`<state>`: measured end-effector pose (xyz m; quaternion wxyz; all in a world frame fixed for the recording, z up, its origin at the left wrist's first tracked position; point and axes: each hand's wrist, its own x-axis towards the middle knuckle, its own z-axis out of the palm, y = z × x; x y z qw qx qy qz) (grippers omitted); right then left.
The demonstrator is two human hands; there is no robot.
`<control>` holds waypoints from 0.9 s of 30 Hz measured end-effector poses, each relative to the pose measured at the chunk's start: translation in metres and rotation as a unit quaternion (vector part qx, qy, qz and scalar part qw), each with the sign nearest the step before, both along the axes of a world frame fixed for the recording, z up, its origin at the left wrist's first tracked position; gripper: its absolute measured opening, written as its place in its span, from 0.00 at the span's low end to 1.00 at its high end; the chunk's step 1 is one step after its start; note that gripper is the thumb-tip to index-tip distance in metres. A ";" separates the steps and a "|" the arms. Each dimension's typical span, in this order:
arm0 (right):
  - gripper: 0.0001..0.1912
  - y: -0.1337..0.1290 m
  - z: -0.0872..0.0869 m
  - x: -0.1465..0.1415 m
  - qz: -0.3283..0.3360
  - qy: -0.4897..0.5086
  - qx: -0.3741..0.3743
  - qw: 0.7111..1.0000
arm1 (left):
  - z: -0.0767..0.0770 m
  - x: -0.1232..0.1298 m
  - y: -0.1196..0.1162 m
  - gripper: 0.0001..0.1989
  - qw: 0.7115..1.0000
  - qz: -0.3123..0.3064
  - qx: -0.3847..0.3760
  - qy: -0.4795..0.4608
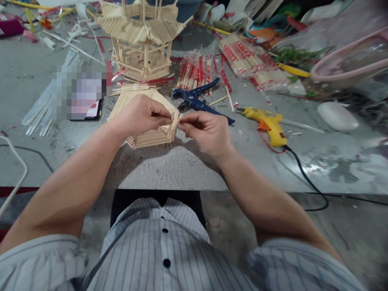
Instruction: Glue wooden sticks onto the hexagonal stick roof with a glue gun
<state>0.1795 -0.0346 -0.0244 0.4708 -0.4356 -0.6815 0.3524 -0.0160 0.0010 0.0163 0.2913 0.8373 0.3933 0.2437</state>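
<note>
On the bench [169, 173], left hand [147, 115] pinches the hexagonal stick frame [151, 136]; right hand [209, 131] at its corner, grip indeterminable; blue pliers [198, 101] lie close behind, stick pavilion [133, 32] beyond, glue gun [269, 121] rightward

The grey counter [165, 173] carries a stick-built pavilion model [144, 33], a phone [87, 99] and blue cutters [197, 99]. A yellow glue gun [270, 123] lies farther right.

Gry tbl [169, 171]; mottled flr [348, 228]
</note>
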 end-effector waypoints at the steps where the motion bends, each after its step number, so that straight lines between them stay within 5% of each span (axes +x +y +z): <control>1: 0.06 0.000 -0.001 0.000 0.001 0.001 0.004 1.000 | 0.000 0.001 0.000 0.08 1.000 0.002 -0.006 -0.001; 8: 0.07 0.000 -0.003 0.001 -0.008 -0.018 0.010 1.000 | 0.002 0.002 -0.004 0.09 0.997 -0.003 -0.071 -0.017; 27: 0.07 0.001 -0.004 -0.002 -0.003 -0.017 0.016 1.000 | 0.003 0.002 -0.006 0.08 0.996 -0.010 -0.081 -0.039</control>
